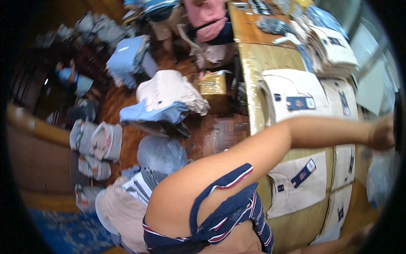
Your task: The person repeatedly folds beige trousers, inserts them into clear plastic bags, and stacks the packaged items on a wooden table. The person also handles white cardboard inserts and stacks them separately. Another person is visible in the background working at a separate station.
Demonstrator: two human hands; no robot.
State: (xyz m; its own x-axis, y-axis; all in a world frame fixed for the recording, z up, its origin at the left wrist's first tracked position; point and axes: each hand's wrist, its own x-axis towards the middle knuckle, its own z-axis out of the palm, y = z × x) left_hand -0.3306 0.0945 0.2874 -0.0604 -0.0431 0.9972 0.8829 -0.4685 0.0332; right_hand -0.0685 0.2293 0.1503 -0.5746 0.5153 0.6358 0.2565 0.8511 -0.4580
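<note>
My left arm reaches across the view to the right rim, where my left hand (382, 132) is blurred beside a dark upright edge (398, 122). Its fingers are turned away and partly cut off by the rim. At the lower right, my right hand (363, 233) is smeared, its fingers hidden. Below my left forearm, a folded cream shirt (311, 192) with a navy tag lies on the table (277, 226). Beyond the forearm stands a stack of folded cream shirts (292, 82), also with a navy tag. More folded cream shirts (343, 167) line the table's right side.
On the left, pale garments (165, 86) and light-blue garments (127, 57) are heaped. A taped box (213, 84) stands on the wooden floor. Filled plastic bags (105, 139) sit farther left. Two people (207, 19) stand at the back. A mirror-like panel shows another figure (75, 80).
</note>
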